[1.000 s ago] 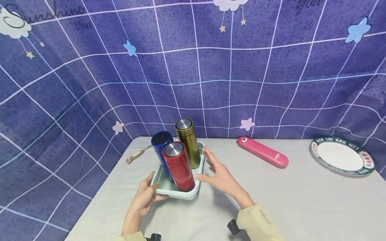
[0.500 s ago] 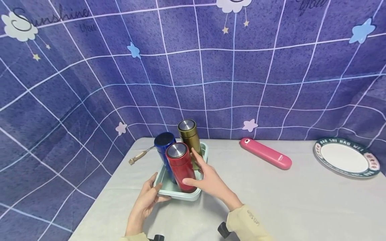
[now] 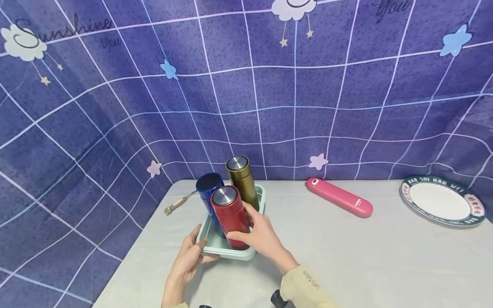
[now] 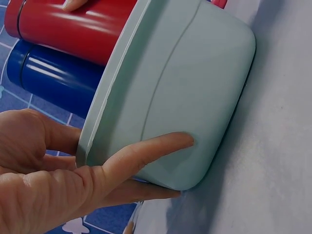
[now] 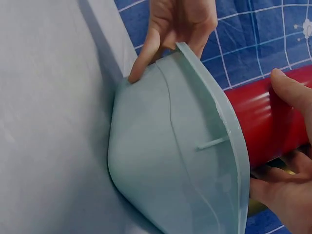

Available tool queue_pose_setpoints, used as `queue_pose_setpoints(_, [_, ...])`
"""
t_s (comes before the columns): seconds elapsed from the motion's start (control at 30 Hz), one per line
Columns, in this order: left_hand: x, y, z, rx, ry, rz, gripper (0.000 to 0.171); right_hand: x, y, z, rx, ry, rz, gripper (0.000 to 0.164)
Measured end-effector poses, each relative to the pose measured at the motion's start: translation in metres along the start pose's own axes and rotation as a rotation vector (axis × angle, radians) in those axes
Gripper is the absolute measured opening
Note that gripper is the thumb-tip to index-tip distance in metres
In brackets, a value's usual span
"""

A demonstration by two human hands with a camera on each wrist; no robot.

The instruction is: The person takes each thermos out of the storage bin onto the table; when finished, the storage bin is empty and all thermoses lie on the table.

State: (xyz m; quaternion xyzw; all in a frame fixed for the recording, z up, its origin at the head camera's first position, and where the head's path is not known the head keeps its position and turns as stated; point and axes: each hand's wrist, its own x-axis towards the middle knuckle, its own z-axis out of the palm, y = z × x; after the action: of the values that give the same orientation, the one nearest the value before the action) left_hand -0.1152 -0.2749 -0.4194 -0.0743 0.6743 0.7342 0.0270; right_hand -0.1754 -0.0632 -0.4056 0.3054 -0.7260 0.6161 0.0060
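A pale green plastic bin stands on the table with three thermos flasks in it. My left hand grips its near left corner, thumb at the rim and fingers along the outer wall, as the left wrist view shows. My right hand holds the red thermos at the bin's front, thumb on the near side and fingers round the right side. Behind it on the left leans the blue thermos. The gold thermos is at the back; my right hand and the red thermos hide its lower part.
A tool with a wooden handle and a thin metal shaft lies left of the bin. To the right is a long pink case. A green-rimmed plate sits far right. A blue patterned cloth hangs behind the table.
My right hand has moved left from beside the bin's right rim and taken hold of the red thermos. My left hand keeps its grip on the bin's corner.
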Motion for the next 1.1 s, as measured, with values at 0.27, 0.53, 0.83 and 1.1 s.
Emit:
queue_pose_setpoints(0.27, [-0.002,-0.002,0.0,0.026,0.002,-0.008,0.058,-0.005,-0.005,0.001,0.023,0.045,0.019,0.077])
queue_pose_setpoints(0.53, [-0.001,-0.003,0.001,0.018,-0.008,0.001,0.058,-0.003,-0.021,-0.006,0.046,0.077,-0.001,0.077])
queue_pose_setpoints(0.83, [-0.001,-0.002,0.001,0.032,0.002,0.004,0.058,-0.003,-0.049,-0.017,0.086,0.125,-0.011,0.07])
queue_pose_setpoints(1.1, [-0.001,-0.001,0.002,0.041,0.014,-0.005,0.058,-0.006,-0.069,-0.031,0.105,0.168,-0.015,0.064])
